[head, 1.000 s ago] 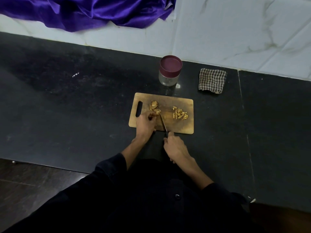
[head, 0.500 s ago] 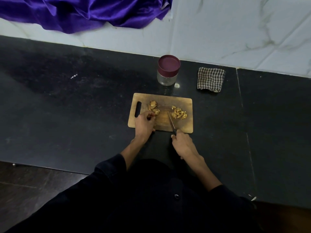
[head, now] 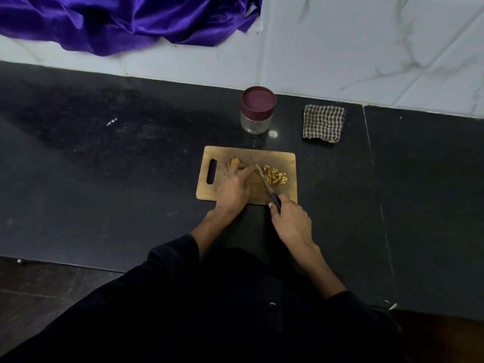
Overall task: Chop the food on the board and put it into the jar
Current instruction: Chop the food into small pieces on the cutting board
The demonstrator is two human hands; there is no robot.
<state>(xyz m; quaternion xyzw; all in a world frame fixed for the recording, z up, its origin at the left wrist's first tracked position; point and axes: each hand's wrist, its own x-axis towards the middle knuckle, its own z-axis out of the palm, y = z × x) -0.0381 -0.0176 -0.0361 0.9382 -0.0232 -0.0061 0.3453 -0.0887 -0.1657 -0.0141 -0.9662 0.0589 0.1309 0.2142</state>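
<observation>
The cutting board (head: 275, 158) was wood, matt and worn, darker at its middle. The knife (head: 264, 179) had a pale metal blade and a dark handle with a slight gloss. The jar (head: 255, 124) was clear glass under a smooth maroon plastic lid. The countertop (head: 104, 166) was dark speckled stone with a dull sheen. The checked cloth (head: 323, 123) looked woven and matt; the purple fabric (head: 117, 19) shone like satin; the wall tiles (head: 366, 48) were glossy, marble-veined

Likely a home kitchen: black stone counter (head: 131, 179), marble-tiled wall (head: 366, 48).
</observation>
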